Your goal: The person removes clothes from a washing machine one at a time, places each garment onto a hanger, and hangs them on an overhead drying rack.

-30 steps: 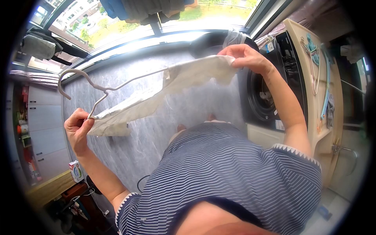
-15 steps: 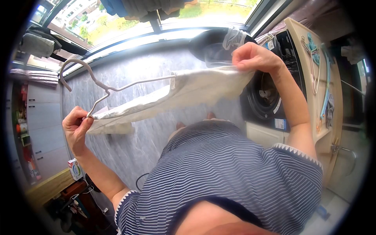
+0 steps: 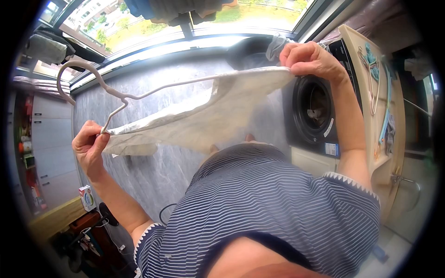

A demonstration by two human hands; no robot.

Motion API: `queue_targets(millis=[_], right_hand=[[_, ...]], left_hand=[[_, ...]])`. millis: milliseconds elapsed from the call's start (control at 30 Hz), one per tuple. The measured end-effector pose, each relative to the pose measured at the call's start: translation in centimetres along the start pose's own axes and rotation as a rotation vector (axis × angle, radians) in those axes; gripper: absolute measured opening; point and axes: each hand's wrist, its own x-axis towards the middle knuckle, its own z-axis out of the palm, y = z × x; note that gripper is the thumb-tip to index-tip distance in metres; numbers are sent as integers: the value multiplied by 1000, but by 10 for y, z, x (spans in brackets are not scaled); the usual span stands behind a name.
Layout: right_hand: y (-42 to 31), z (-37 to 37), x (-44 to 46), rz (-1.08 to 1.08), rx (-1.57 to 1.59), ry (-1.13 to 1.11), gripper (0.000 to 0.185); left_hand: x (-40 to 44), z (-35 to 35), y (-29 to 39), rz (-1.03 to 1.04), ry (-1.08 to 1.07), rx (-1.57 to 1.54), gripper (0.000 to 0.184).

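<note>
A white hanger [image 3: 111, 92] is stretched between my two hands, its hook at the upper left. From it hangs a pale, thin cloth garment [image 3: 222, 111], spread across the middle of the view. My left hand [image 3: 92, 141] pinches the garment and the hanger's near end between thumb and fingers. At the upper right, my right hand [image 3: 311, 60] is closed on the garment's other end, where the hanger's far arm reaches under the fabric edge. The exact tip of the hanger is hidden there.
A black front-loading washing machine [image 3: 313, 111] with laundry inside stands at the right. Beside it, hangers [image 3: 372, 69] hang on a beige panel. Clothes [image 3: 176, 10] hang by the window. Grey cabinets [image 3: 55, 143] and a detergent box [image 3: 87, 198] are at the left.
The hanger's far arm has gone further to the right along the garment's edge. My right hand has moved right and slightly up, and the cloth is more spread out.
</note>
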Motion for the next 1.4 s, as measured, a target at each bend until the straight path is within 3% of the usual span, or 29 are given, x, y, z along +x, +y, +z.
queue_targets(millis=[67, 167, 300, 467, 567, 700, 800, 1167, 1200, 1333, 1400], right_hand=[[2, -5, 11, -69, -61, -120, 25], [-10, 15, 30, 73, -33, -162, 30], [1, 34, 53, 106, -48, -267, 34], [-9, 47, 65, 53, 101, -261, 24], [-13, 54, 66, -4, 118, -48, 21], [-20, 57, 67, -274, 37, 233, 9], [-26, 48, 62, -520, -157, 151, 10], [-36, 42, 30, -170, -547, 232, 8], [-38, 39, 26, 34, -479, 220, 6], [-14, 25, 24, 109, -540, 198, 9], [7, 17, 27, 75, -277, 198, 11]], left_hand=[[1, 1, 1, 4, -6, -1, 9], [3, 5, 3, 1, -20, 7, 9], [4, 6, 6, -23, -35, 40, 8], [0, 2, 6, -62, -10, 73, 6], [-1, -2, 1, -114, 34, 43, 6], [-3, -4, -7, -135, 80, -14, 6], [-1, -3, -12, -104, 111, -47, 7], [4, -5, -18, -73, 100, -28, 7], [4, -5, -18, -80, 108, -35, 7], [4, -4, -16, -92, 104, -32, 6], [6, -4, -17, -96, 103, -29, 6]])
